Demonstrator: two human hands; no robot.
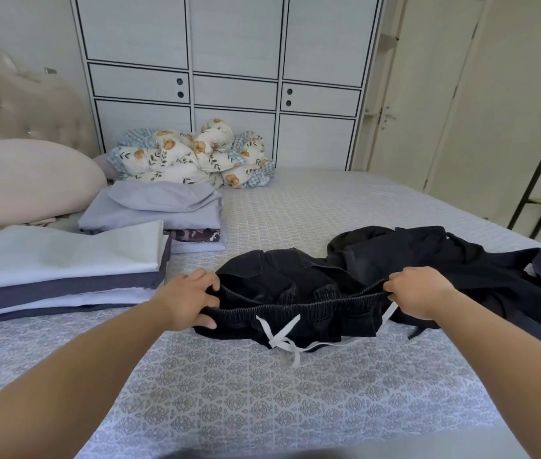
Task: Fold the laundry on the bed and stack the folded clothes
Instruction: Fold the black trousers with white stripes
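Along the left edge of the bed (295,392) sit two stacks of folded clothes: a white-and-grey one (63,270) nearest, and a lavender one (153,210) just behind it, both kept out of the working space. A pillow (24,180) lies beyond them, and a floral duvet (193,154) is bundled at the far edge.

Mid-bed, the left hand (189,299) has its fingers (209,286) curled around one end of the elastic waistband of the black trousers (295,293). The right hand (418,293) pinches the other end, fingers closed on the fabric. They seem to be pulling the waist taut to square it before folding. The white drawstring (282,336) dangles in front.

To the right, the trouser legs lie tangled with another dark garment (461,256), which will likely need separating first.
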